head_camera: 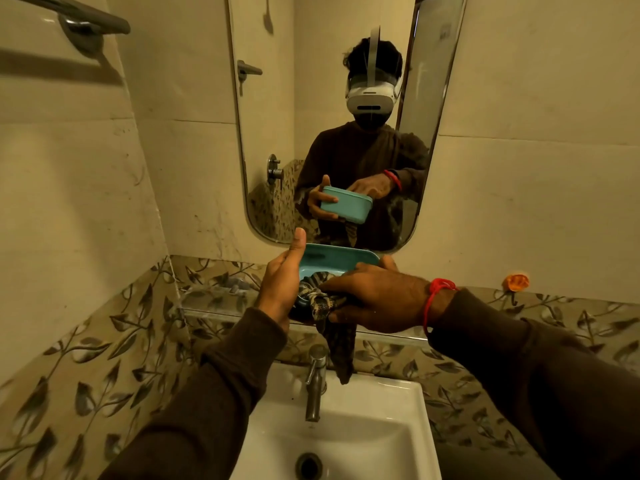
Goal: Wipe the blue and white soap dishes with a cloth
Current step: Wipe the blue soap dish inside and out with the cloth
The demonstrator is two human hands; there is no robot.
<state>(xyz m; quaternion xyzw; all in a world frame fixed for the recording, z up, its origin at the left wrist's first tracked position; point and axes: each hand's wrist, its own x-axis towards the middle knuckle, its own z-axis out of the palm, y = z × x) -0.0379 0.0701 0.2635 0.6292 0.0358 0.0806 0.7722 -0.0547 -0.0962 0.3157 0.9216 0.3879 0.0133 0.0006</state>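
Dark brown sleeves (214, 393) nearest the lens, reaching forward from both lower corners. Below and between them, white basin (388, 441) with dark round drain (308, 465) and single chrome tap (316, 386) at its rear edge. Behind the tap, narrow glass shelf (207, 306) fixed to the wall, edge-on and crossing behind the hands. Lower wall clad in leaf-patterned tile (104, 344), upper wall in plain cream tile (536, 174); small orange object (516, 282) at the junction on the right, identity unclear. Rounded mirror (270, 109) above the shelf, reflecting a person in a white headset with the dish held at chest height. Chrome towel bar (86, 19) at upper left.

Blue soap dish (337, 259) held in the air above the basin, in front of the mirror's lower edge: rectangular, round-cornered, teal-blue, plain, open side tilted toward the camera, inner surface smooth. Left hand (280, 289) cupping the dish's left end from below, thumb upright along the rim, fingers (273, 271) curled under and mostly hidden. Right hand (377, 299), red thread (436, 296) at the wrist, laid over the dish's near right side, fingers pressed together and pinching a bunched striped cloth (317, 299) into the dish. Loose dark tail of cloth hanging down beside the tap.
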